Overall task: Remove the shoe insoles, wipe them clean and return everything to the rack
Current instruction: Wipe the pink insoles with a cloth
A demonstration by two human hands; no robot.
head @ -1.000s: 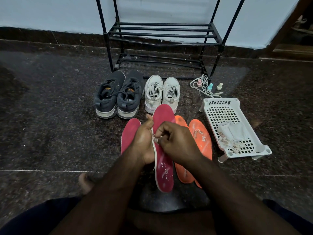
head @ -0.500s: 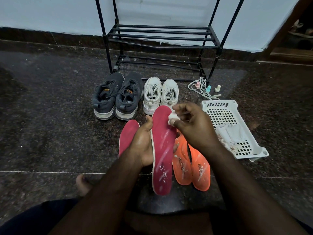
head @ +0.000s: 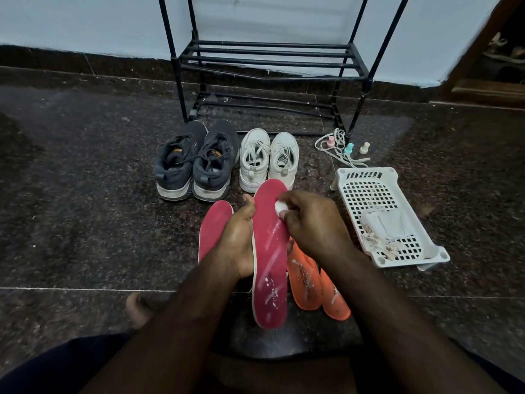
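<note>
My left hand [head: 238, 242] grips a red insole [head: 270, 268] by its left edge and holds it up lengthwise. White smears and flecks cover its lower half. My right hand [head: 312, 223] pinches a small white wipe [head: 279, 206] against the insole's upper part. A second red insole [head: 212, 228] lies on the floor to the left, partly behind my left hand. Two orange insoles [head: 305, 282] lie to the right, under my right wrist. Dark grey sneakers [head: 196, 163] and white sneakers [head: 268, 160] stand side by side before the black shoe rack [head: 272, 62].
A white perforated basket [head: 366, 189] on the right holds white cloths and crumpled wipes. Loose laces and small pastel bottles [head: 348, 149] lie by the rack's right leg. My bare foot [head: 139, 308] rests at lower left on the dark stone floor.
My right hand went from the insole's middle up to its top with the white wipe, and now presses it near the toe end. The held insole shifted slightly.
</note>
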